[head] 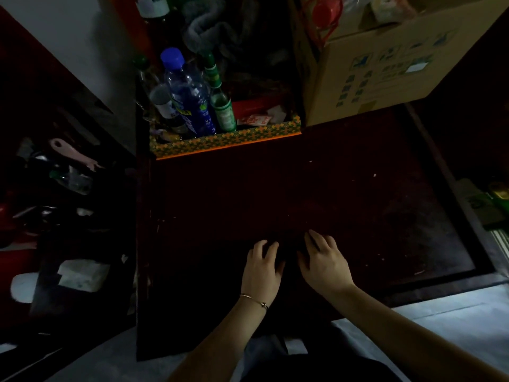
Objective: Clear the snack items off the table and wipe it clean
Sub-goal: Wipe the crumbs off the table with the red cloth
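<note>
A cardboard box (385, 70) stands beside a patterned box (225, 140) holding a blue-capped bottle (190, 95) and a green bottle (221, 100). A pink-handled tool (73, 154) lies far left.

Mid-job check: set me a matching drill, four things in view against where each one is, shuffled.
1 blue-capped bottle
2 cardboard box
3 pink-handled tool
4 left hand

A far right of the table
B near table edge, bracelet on wrist
C inside the patterned box
D off the table, to the left

Pairs: 1-C, 2-A, 3-D, 4-B
</note>
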The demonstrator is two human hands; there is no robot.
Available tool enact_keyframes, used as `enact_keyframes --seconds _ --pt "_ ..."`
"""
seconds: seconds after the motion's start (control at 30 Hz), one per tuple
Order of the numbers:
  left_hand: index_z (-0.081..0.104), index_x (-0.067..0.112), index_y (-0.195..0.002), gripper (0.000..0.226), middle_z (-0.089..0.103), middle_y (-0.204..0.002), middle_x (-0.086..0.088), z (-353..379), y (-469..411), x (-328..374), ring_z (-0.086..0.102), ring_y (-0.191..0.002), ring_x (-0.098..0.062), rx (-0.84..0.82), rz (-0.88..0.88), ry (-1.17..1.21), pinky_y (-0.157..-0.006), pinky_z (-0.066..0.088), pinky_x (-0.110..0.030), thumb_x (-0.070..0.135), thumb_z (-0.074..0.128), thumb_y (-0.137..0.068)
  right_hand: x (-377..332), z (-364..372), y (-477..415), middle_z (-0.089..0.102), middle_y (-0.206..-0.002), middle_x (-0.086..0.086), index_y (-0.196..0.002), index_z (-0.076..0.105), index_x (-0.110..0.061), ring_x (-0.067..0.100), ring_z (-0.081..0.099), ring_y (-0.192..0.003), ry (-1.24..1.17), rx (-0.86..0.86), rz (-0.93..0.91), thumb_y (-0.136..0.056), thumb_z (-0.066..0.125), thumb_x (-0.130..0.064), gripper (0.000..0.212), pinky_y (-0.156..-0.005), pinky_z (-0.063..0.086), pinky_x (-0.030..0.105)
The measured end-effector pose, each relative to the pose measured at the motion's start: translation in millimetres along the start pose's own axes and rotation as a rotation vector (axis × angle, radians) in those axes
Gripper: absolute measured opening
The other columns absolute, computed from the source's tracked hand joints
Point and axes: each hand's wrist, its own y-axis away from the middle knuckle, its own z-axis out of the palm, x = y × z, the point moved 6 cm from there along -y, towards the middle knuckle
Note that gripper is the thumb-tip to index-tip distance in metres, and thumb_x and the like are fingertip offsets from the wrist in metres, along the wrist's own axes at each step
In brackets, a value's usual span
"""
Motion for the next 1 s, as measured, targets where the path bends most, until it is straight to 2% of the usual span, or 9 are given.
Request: enact_keyframes --seconds 0.1,0.27,0.4,0.5,0.6,0.7,0.77,0.9,1.0 --pt "0.056 0.018 -0.127 0.046 0.05 -0.133 -0.006 1 -7 0 0.052 -0.117 -0.026 0.023 0.013 -0.005 -0.084 0.053 -0.029 0.028 0.068 -0.083 5 8 -2 0.054 -0.132 0.015 -0.129 0.054 -0.002 0.033 0.055 -0.113 0.057 -0.076 -0.014 -0.086 0.058 -0.033 0.053 -0.086 0.054 0.04" --pt "0.044 0.021 -0.138 0.049 0.035 -0.146 -0.001 -2 -24 5 0.034 -0.133 -0.022 -0.023 -0.016 0.028 -0.098 0.047 -0.029 0.023 0.056 -0.091 19 1 -18 0.043 -0.138 0.014 -0.133 0.051 -0.016 0.035 0.045 -0.119 0.181 -0.064 0.031 -0.087 0.057 -0.04 0.052 -0.092 0.044 0.05" --pt "0.047 0.021 -0.137 0.048 0.036 -0.146 0.001 -4 -42 11 0.033 -0.134 -0.021 -0.008 -0.034 0.098 -0.101 0.045 -0.03 0.018 0.058 -0.09 20 2 -29 0.049 -0.132 0.012 -0.139 0.044 -0.012 0.033 0.048 -0.115 0.107 -0.086 0.069 -0.091 0.054 -0.032 0.053 -0.092 0.045 0.045" --pt "0.045 0.021 -0.138 0.051 0.035 -0.147 0.003 -7 -57 14 0.03 -0.136 -0.018 -0.005 -0.054 0.13 -0.105 0.041 -0.029 0.012 0.058 -0.089 18 2 -47 0.047 -0.136 0.01 -0.143 0.036 -0.009 0.031 0.044 -0.119 0.03 -0.09 0.091 -0.091 0.053 -0.023 0.056 -0.099 0.043 0.04" --pt "0.047 0.02 -0.137 0.049 0.037 -0.146 0.001 -13 -71 16 0.032 -0.135 -0.018 0.003 -0.066 0.136 -0.104 0.04 -0.029 0.02 0.06 -0.089 11 -1 -68 0.042 -0.142 0.008 -0.147 0.028 -0.01 0.027 0.041 -0.123 -0.008 -0.096 0.077 -0.093 0.05 -0.019 0.059 -0.104 0.039 0.034" --pt "0.044 0.02 -0.138 0.051 0.035 -0.148 0.0 -13 -78 14 0.029 -0.137 -0.018 -0.062 -0.049 0.133 -0.106 0.037 -0.029 0.025 0.06 -0.09 1 -11 -78 0.052 -0.133 0.011 -0.139 0.039 -0.005 0.03 0.049 -0.119 -0.03 -0.075 0.05 -0.087 0.061 -0.013 0.058 -0.102 0.042 0.035" --pt "0.041 0.02 -0.14 0.055 0.033 -0.149 0.001 -12 -77 12 0.026 -0.139 -0.018 -0.092 -0.061 0.145 -0.109 0.034 -0.029 0.021 0.061 -0.089 -4 -15 -77 0.061 -0.122 0.015 -0.128 0.051 0.0 0.033 0.058 -0.11 0.019 -0.021 -0.006 -0.074 0.075 -0.008 0.06 -0.093 0.05 0.037" --pt "0.042 0.016 -0.138 0.058 0.039 -0.146 -0.001 -13 -75 13 0.031 -0.137 -0.02 -0.041 -0.103 0.191 -0.11 0.032 -0.028 0.012 0.064 -0.085 -5 -5 -75 0.052 -0.136 0.01 -0.137 0.043 -0.006 0.032 0.044 -0.126 -0.144 -0.07 0.04 -0.087 0.06 -0.01 0.054 -0.104 0.04 0.036" --pt "0.041 0.017 -0.137 0.058 0.045 -0.14 -0.004 -14 -71 11 0.04 -0.131 -0.02 -0.022 -0.19 0.282 -0.107 0.039 -0.031 0.003 0.061 -0.084 -10 -4 -73 0.06 -0.125 0.007 -0.133 0.047 -0.008 0.03 0.049 -0.121 -0.249 -0.037 0.065 -0.087 0.06 -0.017 0.049 -0.098 0.044 0.037"
